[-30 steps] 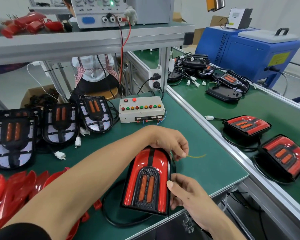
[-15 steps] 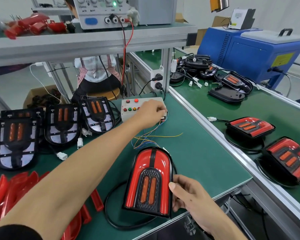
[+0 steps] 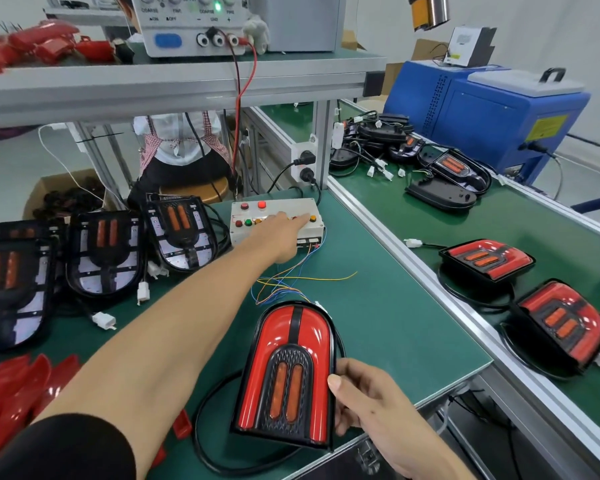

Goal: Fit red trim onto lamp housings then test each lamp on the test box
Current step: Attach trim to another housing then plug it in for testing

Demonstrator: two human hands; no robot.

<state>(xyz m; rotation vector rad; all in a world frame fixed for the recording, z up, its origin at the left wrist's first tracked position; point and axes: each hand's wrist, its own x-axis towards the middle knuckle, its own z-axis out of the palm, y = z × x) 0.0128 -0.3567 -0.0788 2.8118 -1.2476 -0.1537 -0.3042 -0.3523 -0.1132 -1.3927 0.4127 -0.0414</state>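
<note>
A lamp with red trim (image 3: 288, 372) lies near the front edge of the green bench. My right hand (image 3: 364, 403) grips its right side, thumb on the rim. My left hand (image 3: 279, 233) reaches across to the white test box (image 3: 243, 233), its fingers stretched over the row of coloured buttons. Thin coloured wires (image 3: 291, 282) run from the box to the lamp. Three untrimmed black lamp housings (image 3: 179, 230) (image 3: 99, 254) (image 3: 9, 282) sit at the left. Loose red trim pieces (image 3: 18, 393) are piled at the lower left.
A power supply (image 3: 194, 22) stands on the shelf above, red lead hanging to the box. Two trimmed lamps (image 3: 487, 259) (image 3: 565, 323) lie on the conveyor (image 3: 551, 223) to the right, more black housings (image 3: 444, 192) farther back beside a blue machine (image 3: 492, 112). A seated person (image 3: 181, 147) is behind the bench.
My left hand went from the lamp's top up to the test box and now lies stretched over its buttons. The coloured wires came into view. My right hand stayed on the lamp.
</note>
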